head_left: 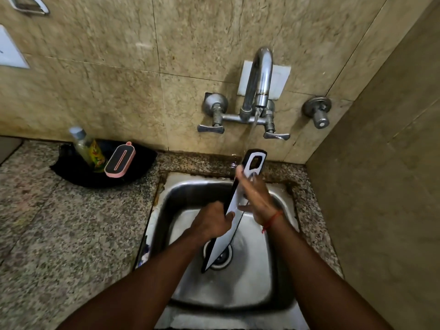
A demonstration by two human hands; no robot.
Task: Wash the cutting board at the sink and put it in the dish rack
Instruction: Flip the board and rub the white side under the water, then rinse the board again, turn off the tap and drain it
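A white cutting board (220, 246) with a black rim and a handle hole stands on edge over the steel sink (281, 282), seen almost edge-on. Its handle end points up toward the tap (258, 75), and running water falls on that end. My left hand (212, 222) grips the board's left edge near the middle. Against the board's right face, near the handle, lies my right hand (254, 196) with fingers spread flat. A red thread is tied around my right wrist.
A black tray (71, 170) on the granite counter at the left holds a clear bottle (87, 148) and a pink-and-black scrubber (120, 160). Two tap handles (210, 128) stick out above the sink's back edge. A tiled wall closes in on the right.
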